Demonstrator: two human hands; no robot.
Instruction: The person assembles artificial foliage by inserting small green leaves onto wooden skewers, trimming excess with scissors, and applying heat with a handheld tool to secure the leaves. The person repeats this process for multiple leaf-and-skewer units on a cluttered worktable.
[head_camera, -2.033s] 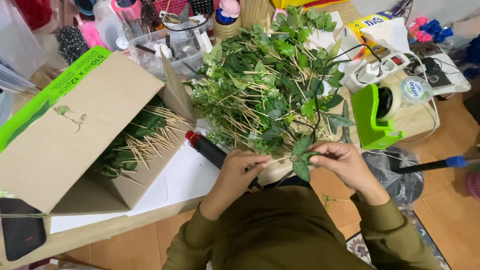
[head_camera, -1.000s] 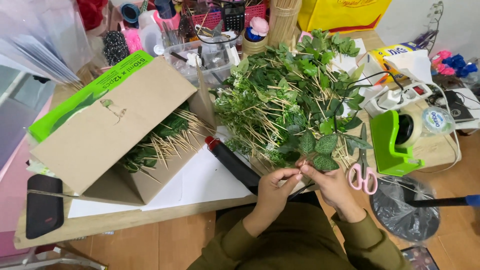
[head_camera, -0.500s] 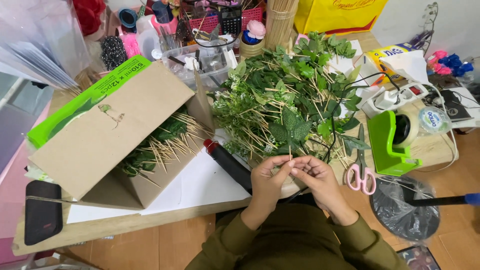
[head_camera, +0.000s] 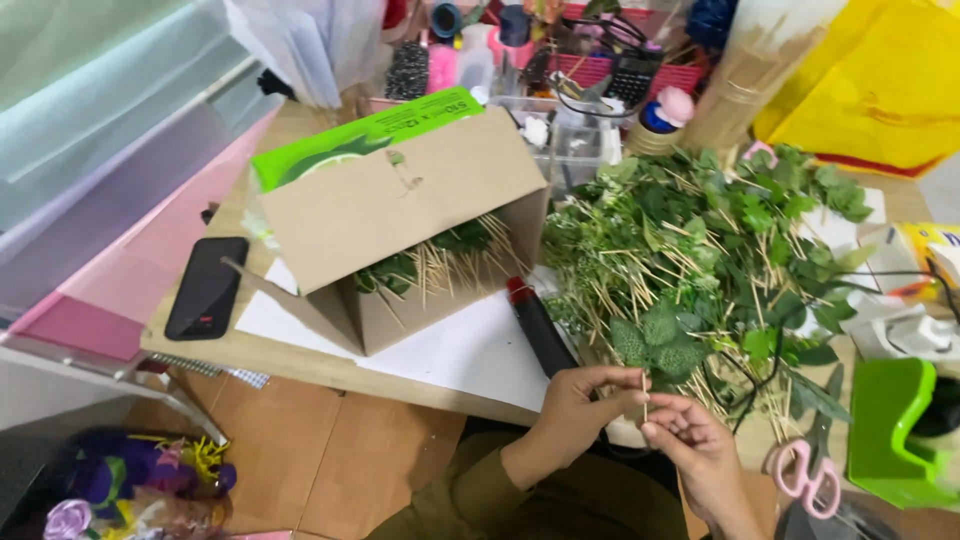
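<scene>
My left hand (head_camera: 578, 408) and my right hand (head_camera: 695, 448) meet at the table's front edge, both pinching a thin wooden stick (head_camera: 645, 394) that stands upright with a green leaf (head_camera: 660, 335) at its top. Just beyond them lies a big pile of green leaves on sticks (head_camera: 715, 250). A black glue gun with a red tip (head_camera: 538, 325) rests on white paper (head_camera: 455, 350) left of my hands. A cardboard box (head_camera: 400, 215) lying on its side holds more leaf sticks.
A black phone (head_camera: 207, 287) lies at the table's left edge. Pink-handled scissors (head_camera: 803, 478) and a green tape dispenser (head_camera: 895, 435) sit at the right. Jars, a basket and a bundle of skewers (head_camera: 735, 95) crowd the back. Pastel paper sheets (head_camera: 90, 150) stand at the left.
The view swung left and down. My hands drew back from the leaf pile toward the front edge and now hold one stick upright between them.
</scene>
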